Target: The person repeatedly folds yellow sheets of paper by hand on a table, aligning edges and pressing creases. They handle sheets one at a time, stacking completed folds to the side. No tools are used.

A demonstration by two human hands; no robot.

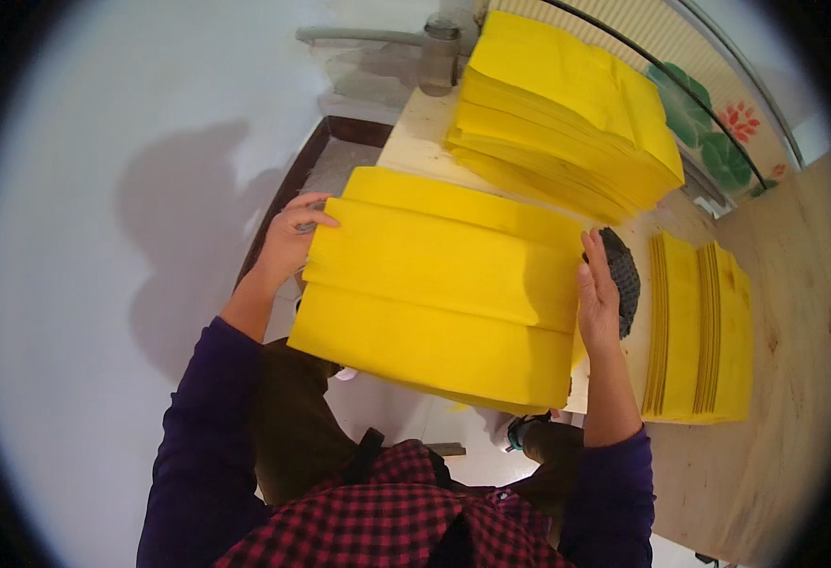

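Note:
A loose stack of yellow felt-like sheets (pixel 434 284) spans the space between my hands, in front of my lap. Its layers are offset, so several edges show as steps. My left hand (pixel 291 235) grips the stack's upper left edge, fingers on top and thumb hidden. Against the right edge, my right hand (pixel 600 289) presses with its fingers straight and together, so the stack is held between both hands. A dark grey textured item (pixel 621 284) lies just beyond the right hand, partly covered by it.
On the wooden table (pixel 425 142), a tall pile of yellow sheets (pixel 567 114) stands at the back. Two narrower yellow bundles (pixel 699 327) lie at the right. A clear jar (pixel 439 57) stands at the far corner. The white wall (pixel 84 284) closes off the left side.

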